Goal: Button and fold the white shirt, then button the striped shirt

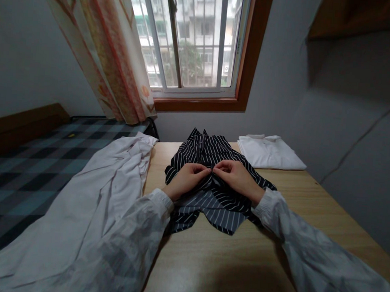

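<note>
While both hands met at the middle of the garment, the left hand and the right hand each pinched a small bit of the black shirt with thin white stripes, fingertips almost touching one another. What exactly sat between the fingers, a button or only a fold of cloth, was too small to make out. The striped shirt lay spread on the pale wooden table directly under the hands, its collar end pointing away from them and its lower hem reaching back toward the wrists, where the lighter inner side of the cloth showed. Parts of the shirt were covered by the hands and by the loose white sleeves that came up to the wrists.

Beyond the right hand, near the far edge of the table, a neatly folded white shirt rested apart from the striped one. To the outside of the left hand, a crumpled white garment hung over the table's edge and ran down out of view at the bottom of the frame. Farther out on that side lay a bed with a grey and black checked cover, cut off at the frame's border. Past the hands, above the table, stood a wood-framed window with a peach patterned curtain drawn to one side.
</note>
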Demonstrator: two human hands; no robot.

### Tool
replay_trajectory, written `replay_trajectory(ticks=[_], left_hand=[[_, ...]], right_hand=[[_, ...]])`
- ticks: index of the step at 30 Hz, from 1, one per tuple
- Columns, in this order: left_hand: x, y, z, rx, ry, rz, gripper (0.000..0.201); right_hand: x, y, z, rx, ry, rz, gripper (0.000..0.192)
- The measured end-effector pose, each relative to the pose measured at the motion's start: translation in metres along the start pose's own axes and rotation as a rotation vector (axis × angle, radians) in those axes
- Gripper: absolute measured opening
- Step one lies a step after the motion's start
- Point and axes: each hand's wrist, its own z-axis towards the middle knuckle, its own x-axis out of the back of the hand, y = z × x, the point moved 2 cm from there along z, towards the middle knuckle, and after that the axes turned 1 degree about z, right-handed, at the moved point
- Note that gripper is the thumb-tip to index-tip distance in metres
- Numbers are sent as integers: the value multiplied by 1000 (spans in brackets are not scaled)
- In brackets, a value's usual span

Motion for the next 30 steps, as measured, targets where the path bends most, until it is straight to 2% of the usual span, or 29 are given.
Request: replay_trajectory(ticks=[5,11,20,27,30], left_hand=[[0,-3,0,27,-81,-12,40],[4,-1,1,18,29,7,35],[1,3,0,14,72,24,32],[0,7,-4,20,74,-2,34],[1,6,-3,50,74,-14,34]], right_hand=[[2,-6,-3,30,31,-150,9],[5,-16,-7,77,86,-358,8],[4,-3,-1,66,80,-114,21],[1,4,0,69,7,-61,24],[2,2,-1,84,28,-87,22]])
